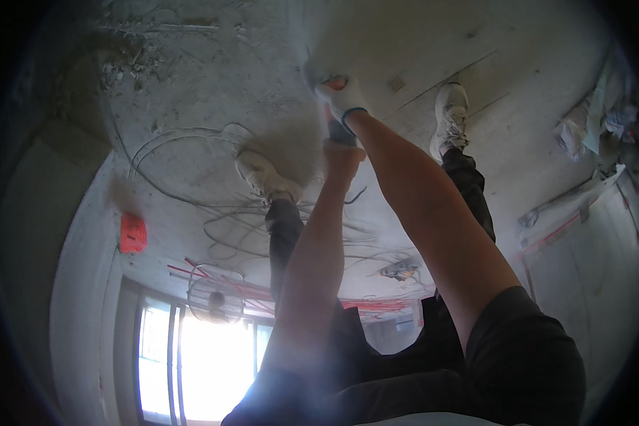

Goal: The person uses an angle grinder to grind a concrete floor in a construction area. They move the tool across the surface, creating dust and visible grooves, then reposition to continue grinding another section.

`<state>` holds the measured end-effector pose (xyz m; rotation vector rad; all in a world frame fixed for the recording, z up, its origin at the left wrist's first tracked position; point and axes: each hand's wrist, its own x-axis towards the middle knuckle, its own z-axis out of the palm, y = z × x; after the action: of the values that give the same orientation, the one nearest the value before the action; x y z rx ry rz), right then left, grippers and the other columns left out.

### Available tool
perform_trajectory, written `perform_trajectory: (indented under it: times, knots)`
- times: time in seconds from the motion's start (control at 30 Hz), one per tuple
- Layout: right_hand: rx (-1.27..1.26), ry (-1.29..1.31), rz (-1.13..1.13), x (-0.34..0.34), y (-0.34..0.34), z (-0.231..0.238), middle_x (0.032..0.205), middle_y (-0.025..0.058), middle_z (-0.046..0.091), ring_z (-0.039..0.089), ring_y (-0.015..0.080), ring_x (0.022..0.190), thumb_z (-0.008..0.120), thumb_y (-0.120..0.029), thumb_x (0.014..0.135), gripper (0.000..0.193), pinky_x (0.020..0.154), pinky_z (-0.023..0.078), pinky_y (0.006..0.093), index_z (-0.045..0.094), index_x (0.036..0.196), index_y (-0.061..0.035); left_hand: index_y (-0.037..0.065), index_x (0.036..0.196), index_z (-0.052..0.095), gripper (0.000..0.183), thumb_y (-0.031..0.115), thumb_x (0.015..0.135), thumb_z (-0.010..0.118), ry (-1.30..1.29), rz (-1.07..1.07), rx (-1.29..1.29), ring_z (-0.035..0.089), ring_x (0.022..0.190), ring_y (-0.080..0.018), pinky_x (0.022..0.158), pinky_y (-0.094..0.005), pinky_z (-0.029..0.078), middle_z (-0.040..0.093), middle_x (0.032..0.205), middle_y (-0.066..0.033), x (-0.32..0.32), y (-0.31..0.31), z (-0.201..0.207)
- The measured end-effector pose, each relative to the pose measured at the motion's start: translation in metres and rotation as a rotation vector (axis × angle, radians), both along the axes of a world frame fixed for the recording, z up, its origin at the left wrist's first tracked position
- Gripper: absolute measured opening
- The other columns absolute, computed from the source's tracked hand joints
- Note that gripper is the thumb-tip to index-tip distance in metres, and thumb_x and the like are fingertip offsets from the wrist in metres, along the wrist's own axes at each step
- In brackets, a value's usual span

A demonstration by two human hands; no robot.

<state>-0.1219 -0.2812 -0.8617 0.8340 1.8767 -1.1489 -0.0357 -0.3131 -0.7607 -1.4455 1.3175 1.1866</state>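
Note:
Both my arms reach down to an orange and black power tool (340, 132) held close to the concrete floor. My right hand (348, 97), in a white glove with a dark cuff edge, is closed round its front part. Bare, my left hand (343, 155) grips the black rear end nearer to me. Between the hands a strip of orange housing shows. The tool's working tip is hidden in a hazy, blurred patch by the glove, so its exact kind cannot be made out. A short dark cord end (356, 196) shows beside my left wrist.
My shoes, left (263, 174) and right (450, 117), flank the tool. Loose cable loops (170, 135) lie round the left shoe. Rubble (131, 67) sits at the far left, a red box (133, 233) by the left wall, plastic scraps (579, 131) at right, and red pipes (387, 307) behind me.

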Motion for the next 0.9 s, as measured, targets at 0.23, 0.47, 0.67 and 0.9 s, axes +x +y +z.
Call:
perform_trajectory:
  times: [0.23, 0.47, 0.67, 0.9]
  knots:
    - [-0.009, 0.019, 0.101, 0.012, 0.008, -0.022, 0.096, 0.0103, 0.077, 0.073, 0.0242, 0.089, 0.088, -0.033, 0.080, 0.038, 0.080, 0.057, 0.0416, 0.077, 0.103, -0.0050, -0.006, 0.120, 0.057, 0.064, 0.015, 0.066, 0.084, 0.064, -0.079, -0.070, 0.075, 0.094, -0.0372, 0.083, -0.0463, 0.059, 0.073, 0.102, -0.0216, 0.052, 0.023, -0.054]
    - [-0.141, 0.003, 0.090, 0.006, 0.028, -0.005, 0.084, 0.0086, 0.074, 0.070, 0.0232, 0.077, 0.084, -0.037, 0.083, 0.033, 0.069, 0.055, 0.0387, 0.076, 0.087, -0.0058, -0.004, 0.120, 0.058, 0.062, 0.018, 0.069, 0.085, 0.010, -0.101, -0.100, 0.073, 0.107, -0.0450, 0.092, -0.0513, 0.058, 0.074, 0.110, -0.0259, 0.040, 0.046, -0.034]
    - [0.077, -0.028, 0.385, 0.060, 0.087, 0.046, 0.137, 0.0256, 0.068, 0.069, 0.0384, 0.124, 0.082, -0.056, 0.081, 0.093, 0.107, 0.051, 0.0454, 0.049, 0.152, -0.0045, -0.002, 0.114, 0.059, 0.053, 0.021, 0.074, 0.085, 0.080, -0.032, -0.231, 0.073, 0.100, -0.0425, 0.090, -0.0495, 0.057, 0.074, 0.103, -0.0224, 0.078, 0.099, 0.035]
    - [0.011, -0.017, 0.388, 0.095, 0.111, 0.058, 0.146, 0.0314, 0.060, 0.059, 0.0433, 0.138, 0.084, -0.053, 0.082, 0.099, 0.113, 0.047, 0.0451, 0.043, 0.156, 0.0001, 0.001, 0.117, 0.055, 0.055, 0.010, 0.069, 0.081, 0.074, 0.162, -0.227, 0.073, 0.102, -0.0459, 0.091, -0.0512, 0.057, 0.075, 0.104, -0.0231, 0.104, 0.129, 0.049]
